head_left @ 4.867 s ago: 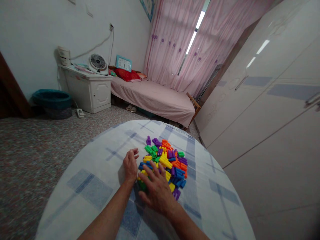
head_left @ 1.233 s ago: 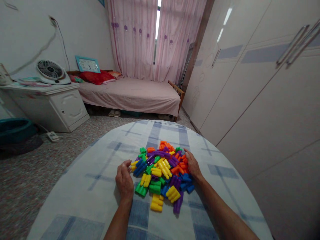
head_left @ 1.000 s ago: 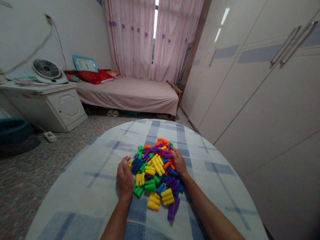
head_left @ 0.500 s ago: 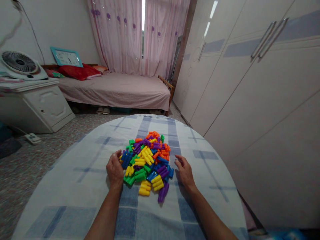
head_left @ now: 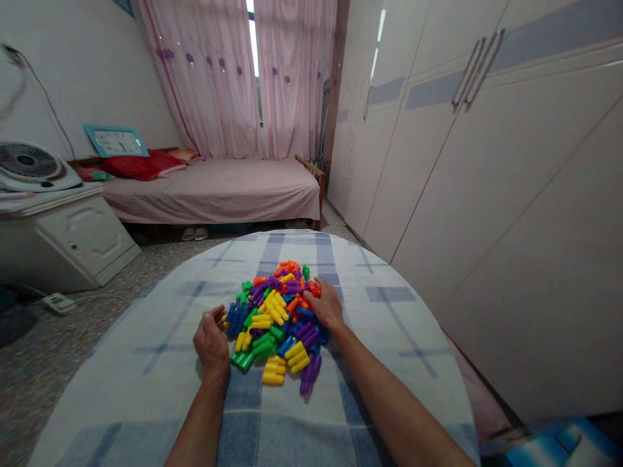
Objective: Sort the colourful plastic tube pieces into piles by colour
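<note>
A heap of plastic building blocks (head_left: 272, 318) in yellow, purple, green, blue and orange lies on a round table covered with a white and blue checked cloth (head_left: 146, 363). My left hand (head_left: 211, 337) rests on its edge against the heap's left side, fingers curled toward the blocks. My right hand (head_left: 325, 305) lies on the heap's right side, fingers spread flat over orange and blue blocks. Neither hand lifts a block.
A white wardrobe wall (head_left: 487, 194) runs close along the table's right. Behind the table stand a pink-covered bed (head_left: 219, 188) and pink curtains (head_left: 233, 71). A white cabinet (head_left: 68, 240) with a fan (head_left: 29, 165) is at the left, a power strip (head_left: 57, 302) on the floor.
My right hand has gone from the cloth beside the heap back onto its right side. The left hand stays against the left side. The view has swung to the right.
</note>
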The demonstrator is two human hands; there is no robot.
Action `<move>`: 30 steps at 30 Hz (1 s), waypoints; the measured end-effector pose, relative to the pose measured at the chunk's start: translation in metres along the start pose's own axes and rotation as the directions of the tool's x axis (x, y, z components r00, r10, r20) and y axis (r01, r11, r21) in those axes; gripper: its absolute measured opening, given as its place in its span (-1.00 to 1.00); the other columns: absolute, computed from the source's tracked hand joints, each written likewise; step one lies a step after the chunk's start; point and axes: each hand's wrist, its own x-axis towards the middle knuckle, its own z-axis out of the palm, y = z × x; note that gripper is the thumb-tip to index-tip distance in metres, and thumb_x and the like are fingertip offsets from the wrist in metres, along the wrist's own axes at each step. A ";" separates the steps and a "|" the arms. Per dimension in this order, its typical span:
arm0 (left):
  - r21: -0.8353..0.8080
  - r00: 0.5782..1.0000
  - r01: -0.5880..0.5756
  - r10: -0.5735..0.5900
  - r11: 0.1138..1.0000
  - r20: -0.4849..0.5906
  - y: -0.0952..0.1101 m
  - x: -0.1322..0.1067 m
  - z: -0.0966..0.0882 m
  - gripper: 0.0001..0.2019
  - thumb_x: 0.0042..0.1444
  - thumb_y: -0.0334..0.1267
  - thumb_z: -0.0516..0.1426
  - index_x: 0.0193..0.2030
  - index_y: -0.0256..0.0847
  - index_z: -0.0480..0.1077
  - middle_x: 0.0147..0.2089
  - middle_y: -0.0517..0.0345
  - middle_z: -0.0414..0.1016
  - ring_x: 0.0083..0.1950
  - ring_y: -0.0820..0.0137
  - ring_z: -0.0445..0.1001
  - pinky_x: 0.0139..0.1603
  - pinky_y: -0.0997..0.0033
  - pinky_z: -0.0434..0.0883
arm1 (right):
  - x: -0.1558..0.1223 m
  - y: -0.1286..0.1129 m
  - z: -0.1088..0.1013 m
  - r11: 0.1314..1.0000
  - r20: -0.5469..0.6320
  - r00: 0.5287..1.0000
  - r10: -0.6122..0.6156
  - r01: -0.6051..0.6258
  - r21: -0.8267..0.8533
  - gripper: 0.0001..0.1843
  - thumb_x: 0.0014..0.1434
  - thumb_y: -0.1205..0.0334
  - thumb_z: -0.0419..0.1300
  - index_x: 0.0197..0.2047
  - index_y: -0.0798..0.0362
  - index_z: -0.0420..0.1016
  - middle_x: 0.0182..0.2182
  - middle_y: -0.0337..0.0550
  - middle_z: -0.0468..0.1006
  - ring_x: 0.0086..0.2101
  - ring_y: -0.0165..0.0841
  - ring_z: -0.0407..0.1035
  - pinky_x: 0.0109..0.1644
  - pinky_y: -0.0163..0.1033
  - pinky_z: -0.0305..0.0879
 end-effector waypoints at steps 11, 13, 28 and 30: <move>0.022 1.000 -0.012 0.012 1.000 0.002 0.004 -0.003 0.000 -0.39 0.18 0.12 -0.18 -0.11 -0.35 0.47 -0.15 -0.12 0.53 -0.12 0.23 0.52 -0.07 0.18 0.46 | -0.017 0.059 -0.043 0.997 -0.114 0.991 -0.075 0.076 -0.001 -0.66 0.09 0.26 0.02 -0.10 0.02 0.50 -0.20 -0.12 0.50 -0.19 -0.29 0.36 -0.03 -0.20 0.26; 0.023 1.000 -0.012 0.012 1.000 0.000 0.002 -0.002 -0.001 -0.38 0.18 0.12 -0.19 -0.10 -0.36 0.47 -0.15 -0.12 0.53 -0.14 0.24 0.52 -0.07 0.18 0.46 | -0.022 0.074 -0.058 0.997 -0.211 0.975 -0.069 0.063 -0.031 -0.66 0.10 0.25 0.01 -0.09 0.05 0.48 -0.14 -0.06 0.47 -0.11 -0.24 0.31 0.04 -0.13 0.21; 0.068 0.999 -0.051 0.050 0.996 0.010 -0.001 -0.002 -0.003 -0.39 0.20 0.12 -0.19 -0.08 -0.33 0.47 -0.13 -0.10 0.52 -0.11 0.23 0.51 -0.02 0.11 0.44 | -0.028 0.055 -0.058 0.937 -0.231 0.914 -0.332 0.293 -0.189 -0.58 0.16 0.30 0.02 0.08 -0.02 0.39 0.12 -0.08 0.36 0.20 -0.20 0.08 0.25 0.00 -0.01; 0.085 0.999 -0.050 0.050 0.995 0.008 0.000 -0.002 -0.003 -0.40 0.21 0.11 -0.20 -0.08 -0.33 0.47 -0.13 -0.09 0.52 -0.12 0.23 0.52 -0.02 0.11 0.44 | -0.035 0.042 -0.045 0.926 -0.082 0.924 -0.375 0.367 -0.093 -0.56 0.19 0.26 0.02 0.14 -0.04 0.36 0.17 -0.12 0.32 0.22 -0.22 0.07 0.26 -0.01 -0.01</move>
